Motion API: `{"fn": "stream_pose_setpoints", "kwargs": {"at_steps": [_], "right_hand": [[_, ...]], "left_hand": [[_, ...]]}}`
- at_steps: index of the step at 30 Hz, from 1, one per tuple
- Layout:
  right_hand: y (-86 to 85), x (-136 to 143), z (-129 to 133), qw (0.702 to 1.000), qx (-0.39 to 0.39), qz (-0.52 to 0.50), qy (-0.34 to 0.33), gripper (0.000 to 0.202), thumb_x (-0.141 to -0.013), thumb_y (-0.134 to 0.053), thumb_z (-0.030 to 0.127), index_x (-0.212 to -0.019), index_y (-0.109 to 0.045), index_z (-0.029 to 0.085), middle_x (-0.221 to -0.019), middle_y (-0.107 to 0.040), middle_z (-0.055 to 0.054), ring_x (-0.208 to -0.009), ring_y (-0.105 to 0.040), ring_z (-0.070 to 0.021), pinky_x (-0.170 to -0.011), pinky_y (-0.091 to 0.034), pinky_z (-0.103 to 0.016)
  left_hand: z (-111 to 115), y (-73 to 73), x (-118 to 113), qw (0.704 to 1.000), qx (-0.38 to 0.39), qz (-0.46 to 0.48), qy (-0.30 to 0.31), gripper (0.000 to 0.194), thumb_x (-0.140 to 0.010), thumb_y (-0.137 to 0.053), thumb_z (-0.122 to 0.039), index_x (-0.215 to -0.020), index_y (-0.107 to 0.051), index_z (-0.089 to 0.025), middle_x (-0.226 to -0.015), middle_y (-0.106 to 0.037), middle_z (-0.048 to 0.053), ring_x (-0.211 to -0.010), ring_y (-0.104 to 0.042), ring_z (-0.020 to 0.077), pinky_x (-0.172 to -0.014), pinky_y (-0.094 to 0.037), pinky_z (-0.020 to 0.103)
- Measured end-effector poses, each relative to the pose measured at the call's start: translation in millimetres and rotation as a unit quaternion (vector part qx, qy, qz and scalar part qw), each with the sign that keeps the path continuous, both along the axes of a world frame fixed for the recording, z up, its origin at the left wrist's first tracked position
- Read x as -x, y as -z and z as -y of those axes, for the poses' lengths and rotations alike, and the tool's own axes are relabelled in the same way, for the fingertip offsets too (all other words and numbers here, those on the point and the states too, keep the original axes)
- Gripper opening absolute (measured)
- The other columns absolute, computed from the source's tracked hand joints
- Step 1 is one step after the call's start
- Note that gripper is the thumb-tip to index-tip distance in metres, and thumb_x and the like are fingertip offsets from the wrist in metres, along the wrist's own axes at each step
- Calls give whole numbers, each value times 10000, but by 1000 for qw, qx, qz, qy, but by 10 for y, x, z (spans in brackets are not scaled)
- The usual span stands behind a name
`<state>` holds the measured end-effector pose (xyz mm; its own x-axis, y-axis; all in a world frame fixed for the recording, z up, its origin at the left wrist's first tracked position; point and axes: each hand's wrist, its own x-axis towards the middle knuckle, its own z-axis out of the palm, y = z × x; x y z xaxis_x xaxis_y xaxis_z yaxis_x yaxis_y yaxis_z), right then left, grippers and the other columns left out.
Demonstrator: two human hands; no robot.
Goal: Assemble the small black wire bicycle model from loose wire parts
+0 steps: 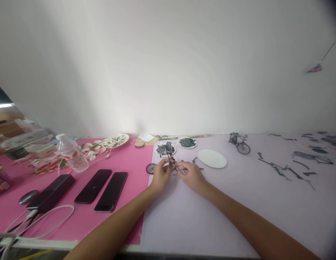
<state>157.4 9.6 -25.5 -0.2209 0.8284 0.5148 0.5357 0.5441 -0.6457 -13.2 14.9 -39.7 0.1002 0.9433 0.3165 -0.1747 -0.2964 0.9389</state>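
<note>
My left hand (161, 175) pinches a small dark bicycle part (170, 161) between thumb and fingers, above the pale tabletop. My right hand (191, 174) meets it from the right, its fingertips closed on the same small piece. The fingers partly hide the part's lower end. A loose black wheel (151, 168) lies just left of my left hand. Behind the hands, one white plate (156, 151) bears dark wheels and parts, and another plate (195, 144) bears dark green pieces. To the right is a bare white plate (212, 159).
A small assembled bicycle (239, 143) stands at the back right, with scattered dark parts (288, 168) beyond it. On the pink mat at left are two phones (111, 191), a black power brick (51, 193), white cables, a plastic bottle (72, 153) and a plate of bits (115, 141).
</note>
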Motion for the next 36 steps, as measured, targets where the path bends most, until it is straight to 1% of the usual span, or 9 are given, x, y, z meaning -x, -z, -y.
{"fn": "stream_pose_setpoints", "kwargs": {"at_steps": [4,7,10,14,18,22,25,31,36], "right_hand": [[-50,6,37,1000,7,3,-6,150,-882,-604,260,-971,-722,229,-906,-756,-46,-743,-675,-189,-714,-580,-302],[-114,-11,82,1000,-1,9,-11,164,-890,-599,292,-1006,-693,226,-850,-727,-42,-687,-637,-180,-671,-547,-290],[-180,-53,127,1000,-3,14,-27,209,-910,-569,333,-1076,-628,221,-700,-629,8,-573,-549,-154,-581,-467,-263],[-240,-91,162,997,15,-16,-68,173,-986,-451,364,-1070,-525,232,-673,-554,42,-535,-488,-143,-546,-396,-258],[-262,-61,160,997,24,-10,-74,208,-1044,-368,355,-984,-526,233,-714,-576,30,-592,-520,-146,-595,-406,-263],[-242,-18,127,999,-2,-10,-49,206,-1041,-413,352,-986,-565,224,-845,-657,-14,-726,-604,-166,-675,-460,-270],[-216,-9,101,999,-18,-20,-37,190,-1032,-440,341,-1000,-583,221,-918,-668,-40,-801,-625,-178,-734,-494,-281],[-202,-12,75,999,-39,-27,-10,158,-1010,-476,308,-946,-589,218,-911,-651,-57,-809,-614,-187,-728,-506,-293],[-205,-11,73,999,-42,-28,-11,148,-992,-500,294,-908,-594,218,-884,-645,-47,-782,-611,-181,-716,-507,-281]], "left_hand": [[2,-6,0,1000,4,-5,-6,246,-868,-706,-285,-1064,-635,-154,-1201,-673,121,-957,-719,189,-913,-587,366],[6,-10,0,1000,9,-7,-7,246,-859,-717,-282,-1059,-639,-163,-1210,-678,117,-949,-723,190,-910,-589,372],[14,-15,-1,1000,8,-8,-5,221,-868,-693,-253,-1061,-637,-161,-1195,-688,116,-944,-723,180,-928,-587,379],[28,-28,-3,1000,8,-23,-9,196,-881,-662,-226,-1062,-636,-155,-1198,-686,125,-955,-725,189,-921,-589,381],[56,-63,-8,999,-3,-35,-5,196,-888,-657,-233,-1067,-638,-155,-1227,-675,124,-983,-723,196,-932,-587,375],[80,-88,-12,999,-10,-44,-5,182,-902,-644,-245,-1062,-640,-159,-1232,-676,122,-969,-726,189,-918,-590,354],[78,-79,-10,998,-21,-52,-9,182,-901,-643,-238,-1068,-641,-165,-1224,-681,119,-967,-728,189,-910,-589,346],[75,-59,-7,998,-18,-55,-14,168,-896,-642,-234,-1054,-639,-176,-1271,-660,124,-962,-730,190,-875,-593,337],[87,-78,-17,998,-19,-52,-11,181,-888,-656,-248,-1049,-636,-167,-1245,-669,125,-940,-727,182,-873,-594,335]]}}
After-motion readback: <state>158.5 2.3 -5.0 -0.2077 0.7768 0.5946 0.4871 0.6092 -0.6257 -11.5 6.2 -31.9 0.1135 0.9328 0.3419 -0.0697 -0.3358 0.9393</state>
